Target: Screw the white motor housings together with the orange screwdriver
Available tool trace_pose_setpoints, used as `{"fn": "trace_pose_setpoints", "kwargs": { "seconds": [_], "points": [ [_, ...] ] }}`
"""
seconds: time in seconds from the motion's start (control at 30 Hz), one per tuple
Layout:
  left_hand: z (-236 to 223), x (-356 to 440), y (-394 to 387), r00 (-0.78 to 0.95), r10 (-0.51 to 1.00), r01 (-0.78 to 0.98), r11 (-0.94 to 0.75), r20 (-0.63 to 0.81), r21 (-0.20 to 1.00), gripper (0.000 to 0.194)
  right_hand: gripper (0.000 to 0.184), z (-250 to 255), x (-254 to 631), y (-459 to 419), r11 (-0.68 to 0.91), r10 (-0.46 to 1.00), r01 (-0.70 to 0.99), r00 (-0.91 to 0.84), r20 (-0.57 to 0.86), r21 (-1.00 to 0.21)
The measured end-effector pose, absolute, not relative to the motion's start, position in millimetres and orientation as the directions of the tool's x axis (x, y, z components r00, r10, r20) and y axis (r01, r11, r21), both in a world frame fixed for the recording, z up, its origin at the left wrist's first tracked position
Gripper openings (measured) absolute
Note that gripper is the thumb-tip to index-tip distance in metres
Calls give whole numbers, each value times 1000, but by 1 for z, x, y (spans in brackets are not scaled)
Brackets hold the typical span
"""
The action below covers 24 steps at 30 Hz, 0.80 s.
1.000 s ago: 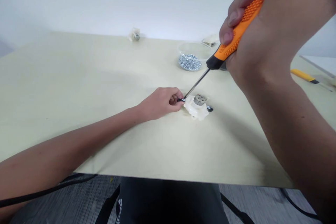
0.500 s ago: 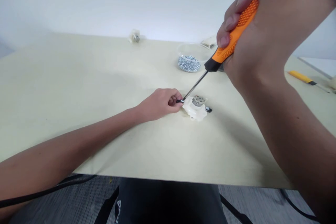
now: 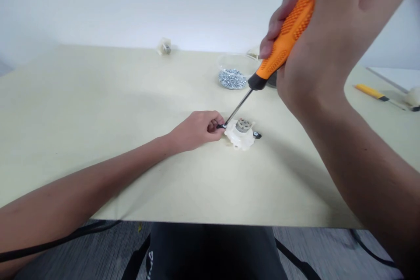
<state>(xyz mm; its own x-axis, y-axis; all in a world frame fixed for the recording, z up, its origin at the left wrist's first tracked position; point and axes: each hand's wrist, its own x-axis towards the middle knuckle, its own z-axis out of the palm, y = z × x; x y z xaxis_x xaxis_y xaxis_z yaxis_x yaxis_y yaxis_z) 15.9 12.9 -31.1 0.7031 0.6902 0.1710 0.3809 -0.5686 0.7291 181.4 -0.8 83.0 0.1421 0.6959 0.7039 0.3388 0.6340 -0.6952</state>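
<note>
A white plastic housing [image 3: 239, 140] with a small motor [image 3: 244, 125] on top lies on the table. My left hand [image 3: 200, 130] pinches a small black tab [image 3: 221, 126] at the housing's left side. Another black tab [image 3: 257, 135] with a light round centre sticks out on the right. Wrapped round the orange handle of a screwdriver [image 3: 285, 39] is my right hand [image 3: 315, 48]. The screwdriver slants down to the left, its tip at the left tab, where a screw head seems to sit. The tip's exact contact is too small to make out.
Behind the housing stands a clear bowl [image 3: 232, 79] of small silvery screws. A similar white part with a motor [image 3: 164, 47] sits at the table's back edge. A yellow-handled tool [image 3: 372, 92] lies at the right, beside another whitish part [image 3: 412, 97].
My right hand and the screwdriver handle have shifted slightly left, and the fingers have turned on the handle. The whole view has moved a little; my left hand keeps its pinch.
</note>
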Motion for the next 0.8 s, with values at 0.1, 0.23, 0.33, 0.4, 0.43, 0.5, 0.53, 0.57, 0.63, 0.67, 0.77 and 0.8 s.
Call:
{"fn": "trace_pose_setpoints", "kwargs": {
  "seconds": [0.1,0.23,0.33,0.4,0.43,0.5,0.53,0.57,0.63,0.67,0.77,0.8],
  "points": [
    [-31,16,13,706,685,390,-589,181,708,16,13,82,185,-11,694,636,231,248,731,-682],
    [-31,16,13,710,677,390,-609,196,691,16,34,75,206,-24,693,712,32,121,691,-720],
    [-30,16,13,704,677,376,-613,216,694,15,33,72,219,-33,665,745,5,76,663,-747],
    [-30,16,12,700,682,378,-606,213,700,14,28,73,221,-37,668,743,29,47,668,-744],
    [-30,16,12,696,686,380,-602,211,702,14,24,73,220,-37,675,735,52,36,677,-736],
    [-29,16,12,690,693,384,-595,209,706,13,15,74,216,-37,704,705,109,17,709,-702],
    [-29,16,12,691,692,383,-595,209,706,14,11,74,214,-36,723,683,133,11,731,-678],
    [-29,16,11,692,691,382,-597,210,705,14,9,74,213,-35,742,659,155,14,752,-653],
    [-29,16,11,692,688,379,-603,217,702,14,13,73,211,-32,769,615,188,38,787,-610],
    [-28,16,10,692,688,377,-605,220,702,14,16,71,210,-31,777,599,200,54,799,-596],
    [-28,16,9,689,687,371,-609,231,701,14,19,68,206,-30,753,594,254,136,793,-607],
    [-27,16,9,689,686,370,-610,233,701,14,21,67,204,-31,746,585,273,164,794,-607]
  ]
}}
